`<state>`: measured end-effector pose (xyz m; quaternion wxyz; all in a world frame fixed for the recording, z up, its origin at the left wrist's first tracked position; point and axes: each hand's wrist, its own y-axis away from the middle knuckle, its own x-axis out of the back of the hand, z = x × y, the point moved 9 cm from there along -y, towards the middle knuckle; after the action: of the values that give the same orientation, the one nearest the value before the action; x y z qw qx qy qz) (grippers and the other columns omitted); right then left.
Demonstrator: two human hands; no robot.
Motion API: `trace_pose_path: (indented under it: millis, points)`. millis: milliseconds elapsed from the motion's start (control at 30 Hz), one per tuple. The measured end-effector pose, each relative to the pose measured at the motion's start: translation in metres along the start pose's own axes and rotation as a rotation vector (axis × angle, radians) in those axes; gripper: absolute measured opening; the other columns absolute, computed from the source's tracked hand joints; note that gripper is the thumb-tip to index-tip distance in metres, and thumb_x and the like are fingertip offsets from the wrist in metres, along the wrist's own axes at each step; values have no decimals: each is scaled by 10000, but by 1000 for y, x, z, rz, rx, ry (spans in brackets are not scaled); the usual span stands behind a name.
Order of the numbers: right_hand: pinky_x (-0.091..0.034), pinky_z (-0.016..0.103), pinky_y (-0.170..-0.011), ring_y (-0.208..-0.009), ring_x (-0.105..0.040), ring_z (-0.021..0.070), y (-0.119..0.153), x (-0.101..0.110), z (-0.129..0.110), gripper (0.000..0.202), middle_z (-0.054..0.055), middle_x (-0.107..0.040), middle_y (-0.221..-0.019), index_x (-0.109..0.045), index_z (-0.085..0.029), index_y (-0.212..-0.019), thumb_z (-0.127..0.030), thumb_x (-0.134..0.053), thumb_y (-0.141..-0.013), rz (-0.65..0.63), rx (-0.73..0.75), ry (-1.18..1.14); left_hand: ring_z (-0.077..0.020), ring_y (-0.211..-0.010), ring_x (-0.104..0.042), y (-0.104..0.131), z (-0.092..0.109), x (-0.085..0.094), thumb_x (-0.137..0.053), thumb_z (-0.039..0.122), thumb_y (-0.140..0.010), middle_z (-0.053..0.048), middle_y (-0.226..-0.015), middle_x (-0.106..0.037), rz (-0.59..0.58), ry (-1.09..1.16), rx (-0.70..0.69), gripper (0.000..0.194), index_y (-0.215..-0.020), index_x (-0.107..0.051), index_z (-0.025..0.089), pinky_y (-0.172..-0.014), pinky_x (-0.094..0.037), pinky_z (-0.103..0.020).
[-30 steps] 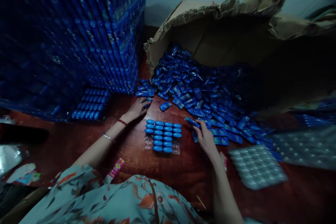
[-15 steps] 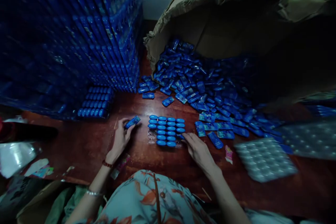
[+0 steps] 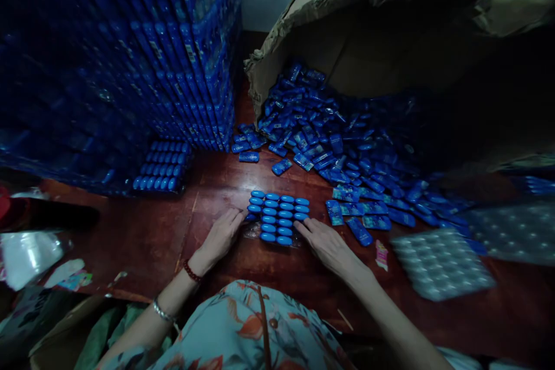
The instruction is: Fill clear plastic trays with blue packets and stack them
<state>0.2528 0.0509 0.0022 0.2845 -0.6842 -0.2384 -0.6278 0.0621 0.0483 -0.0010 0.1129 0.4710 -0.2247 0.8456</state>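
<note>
Small flat blue containers (image 3: 271,212) stand on edge in columns, their rounded blue ends facing up, in a clear plastic tray (image 3: 251,231) on the table. At the tray's left side, my left hand (image 3: 222,234) has its fingers closed on a blue container (image 3: 251,217), mostly hidden by the fingertips. My right hand (image 3: 327,245) is at the tray's right column, with its fingertips pinched down at a blue container there, which the fingers largely cover. Several loose blue containers (image 3: 359,231) with printed labels lie to the right of my right hand.
A large torn cardboard box (image 3: 295,8) spills a heap of blue containers (image 3: 321,144) onto the table. Tall stacks of filled packs (image 3: 173,69) rise at the left, one filled tray (image 3: 160,167) beside them. Grey moulded trays (image 3: 442,263) and a pink wrapper (image 3: 381,255) lie right.
My left hand has moved right with the blue container, from beside the tray to its left edge. The right hand stays at the right column, its fingertips shifted slightly. The view has shifted a little.
</note>
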Motion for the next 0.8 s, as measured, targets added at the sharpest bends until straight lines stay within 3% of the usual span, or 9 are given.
trace_pose_path:
  millis: [133,233,500,700,800]
  points:
    - [-440,298,-684,-760,-560,176,3,7,1,255,82,-632,-871,-586,-147,-1083,-126,-419,-892,152,-32,17,-184,-818,-527,-10,19,-1,-325,119,-928,-90,-898,-574,-145,-151,-208,254,-1104,-507,121,-714,-480,-309]
    - [-390,285,-637,-773,-535,176,5,14,-2,193,83,-631,-853,-618,-153,-1023,-198,-480,-897,283,-92,18,-187,-883,-531,-17,29,-4,-321,72,-911,-96,-941,-576,-216,-224,-334,251,-1062,-514,126,-783,-468,-322]
    - [-435,292,-722,-903,-524,188,10,18,-6,314,104,-608,-939,-560,-160,-1183,-125,-453,-890,428,-26,-80,-188,-887,-537,-31,31,-13,-423,72,-884,-69,-964,-575,-457,-302,-366,144,-957,-523,143,-795,-450,-319]
    - [-435,323,-759,-928,-518,197,9,20,-2,364,97,-581,-974,-581,-217,-1198,-123,-492,-858,449,-33,-112,-202,-825,-527,-30,37,-20,-445,83,-876,-63,-858,-576,-444,-389,-377,112,-850,-535,145,-729,-438,-317]
    - [-439,306,-707,-868,-529,183,6,22,7,334,74,-576,-917,-599,-234,-1173,-165,-520,-856,466,-54,-220,-200,-846,-526,-24,33,-15,-433,92,-880,-70,-908,-585,-396,-379,-385,132,-928,-542,150,-727,-431,-311]
